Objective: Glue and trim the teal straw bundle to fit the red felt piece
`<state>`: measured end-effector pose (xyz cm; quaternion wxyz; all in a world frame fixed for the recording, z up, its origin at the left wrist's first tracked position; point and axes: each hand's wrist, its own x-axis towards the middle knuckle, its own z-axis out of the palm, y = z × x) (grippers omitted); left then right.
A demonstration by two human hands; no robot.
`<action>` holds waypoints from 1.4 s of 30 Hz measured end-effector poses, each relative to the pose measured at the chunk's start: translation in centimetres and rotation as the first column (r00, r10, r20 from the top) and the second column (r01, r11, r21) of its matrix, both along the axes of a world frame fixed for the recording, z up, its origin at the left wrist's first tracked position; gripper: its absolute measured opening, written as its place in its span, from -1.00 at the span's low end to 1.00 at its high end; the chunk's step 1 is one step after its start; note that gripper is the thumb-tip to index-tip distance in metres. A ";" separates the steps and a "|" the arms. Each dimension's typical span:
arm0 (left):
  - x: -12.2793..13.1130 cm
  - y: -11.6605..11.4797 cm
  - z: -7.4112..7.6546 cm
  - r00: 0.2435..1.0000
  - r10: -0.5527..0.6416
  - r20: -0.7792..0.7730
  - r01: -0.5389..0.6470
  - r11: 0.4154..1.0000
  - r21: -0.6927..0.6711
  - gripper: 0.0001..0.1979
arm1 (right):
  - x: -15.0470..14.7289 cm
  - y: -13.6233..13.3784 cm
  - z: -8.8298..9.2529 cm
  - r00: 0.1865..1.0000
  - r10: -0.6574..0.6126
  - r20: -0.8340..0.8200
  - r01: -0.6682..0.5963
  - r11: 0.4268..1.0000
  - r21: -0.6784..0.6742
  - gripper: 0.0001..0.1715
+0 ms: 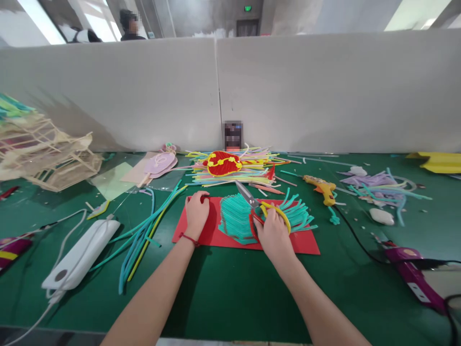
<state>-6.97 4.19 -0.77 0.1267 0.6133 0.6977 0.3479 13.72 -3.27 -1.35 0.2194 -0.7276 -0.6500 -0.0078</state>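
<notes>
hazards first: the scissors point(255, 203) lie across the right side of the teal panel point(235, 220) in this view, blades pointing up and to the left; if worked at this angle, they could nick a strand, the cause being how closely steel and strands overlap; the loose fringe point(299, 216) spreads right beside the handle loops, so a turn of the wrist could snag it; the blade tip sits just beside the bundle of coloured strips point(252, 179), which a forward push could disturb; the red sheet point(213, 218) could slide on the green table point(230, 293) should the left hand point(197, 212) lift, no other restraint being evident; the glue gun point(321, 187) lies near the fringe tips; whether it is hot cannot be told, though contact would be a risk if so.

position of the piece: the teal panel lies on the middle of the red sheet, between the hands; the left fingers are apart from it, curled near the sheet's upper left edge, bare red between; whether they pinch the sheet or merely rest there cannot be told; the right hand point(275, 233) is wrapped around the scissors' handles, its fingers over the panel's right end, where the fringe begins; contact with the strands cannot be confirmed.
</notes>
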 end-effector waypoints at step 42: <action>0.1 -0.7 0.8 0.994 -0.003 -0.109 -0.007 0.996 -0.085 -0.90 | 9.1 3.1 0.7 0.888 -0.420 -0.184 0.420 0.906 -0.041 -0.68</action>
